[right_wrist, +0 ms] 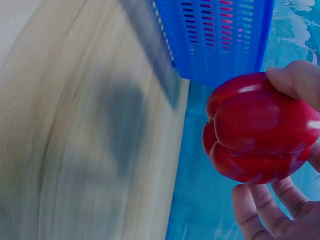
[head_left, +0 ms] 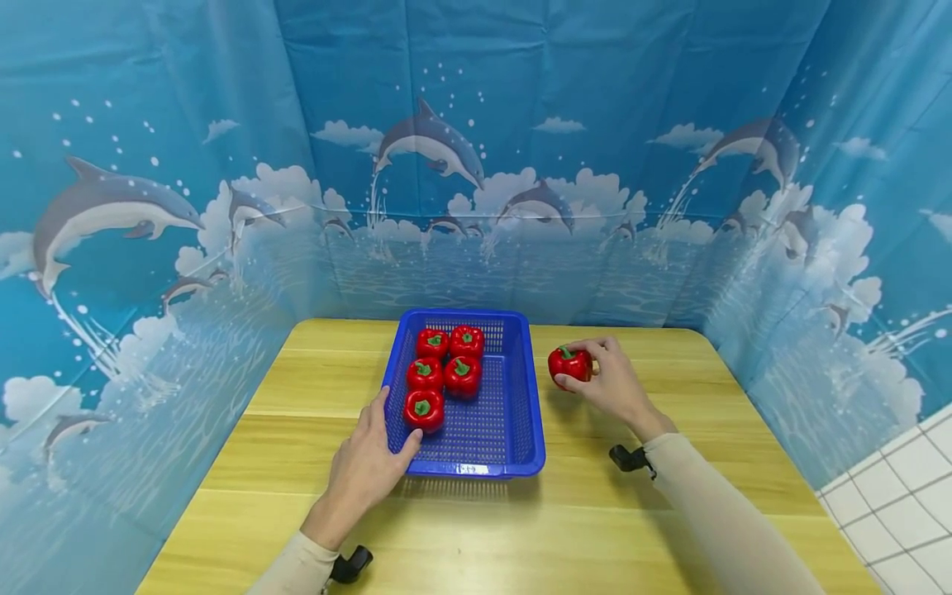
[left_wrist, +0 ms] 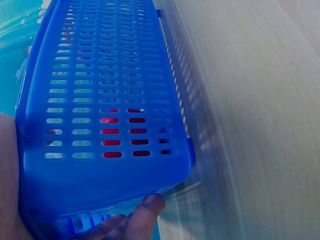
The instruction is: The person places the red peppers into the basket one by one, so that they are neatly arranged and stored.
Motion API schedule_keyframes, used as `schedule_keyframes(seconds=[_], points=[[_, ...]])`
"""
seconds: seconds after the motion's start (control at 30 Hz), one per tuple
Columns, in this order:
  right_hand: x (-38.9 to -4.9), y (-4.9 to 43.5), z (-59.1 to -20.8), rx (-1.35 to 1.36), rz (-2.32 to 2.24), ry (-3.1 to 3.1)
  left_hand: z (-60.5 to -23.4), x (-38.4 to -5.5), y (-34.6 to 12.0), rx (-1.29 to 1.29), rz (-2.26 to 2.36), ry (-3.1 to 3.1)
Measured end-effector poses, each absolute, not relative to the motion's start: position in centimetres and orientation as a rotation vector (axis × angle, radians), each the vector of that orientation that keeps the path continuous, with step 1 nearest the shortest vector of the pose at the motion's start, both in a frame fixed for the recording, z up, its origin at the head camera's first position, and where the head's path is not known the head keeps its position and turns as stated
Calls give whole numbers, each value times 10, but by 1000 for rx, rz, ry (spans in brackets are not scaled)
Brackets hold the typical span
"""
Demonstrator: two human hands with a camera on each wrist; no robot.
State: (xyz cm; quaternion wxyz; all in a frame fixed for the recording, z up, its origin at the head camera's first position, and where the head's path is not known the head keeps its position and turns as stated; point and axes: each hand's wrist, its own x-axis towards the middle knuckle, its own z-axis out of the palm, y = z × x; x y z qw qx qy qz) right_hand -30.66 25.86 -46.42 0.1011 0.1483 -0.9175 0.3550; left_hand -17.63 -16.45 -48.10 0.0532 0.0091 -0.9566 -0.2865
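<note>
My right hand [head_left: 621, 387] holds a red bell pepper [head_left: 571, 364] with a green stem between thumb and fingers, to the right of a blue plastic basket [head_left: 537, 421]. In the right wrist view this pepper [right_wrist: 260, 125] hangs above the table, its shadow lying apart from it. At the basket's near left corner, my left hand [head_left: 364, 467] grips the rim, the thumb on the near side. Several red bell peppers [head_left: 463, 377] stand in the left part of the basket, stems up. Through the slots in the left wrist view, a little red shows behind the basket wall [left_wrist: 100, 175].
The basket stands on a light wooden table [head_left: 595, 529], near its back edge. A blue curtain [head_left: 476, 264] printed with dolphins hangs behind and along both sides. White tiles [head_left: 907, 504] show at the lower right.
</note>
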Motion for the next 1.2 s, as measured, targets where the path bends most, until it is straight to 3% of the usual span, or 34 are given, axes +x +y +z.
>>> schedule_keyframes(seconds=[1.2], points=[[-273, 213, -413, 623, 1006, -2678, -483, -177, -166, 18, -855, -2907]])
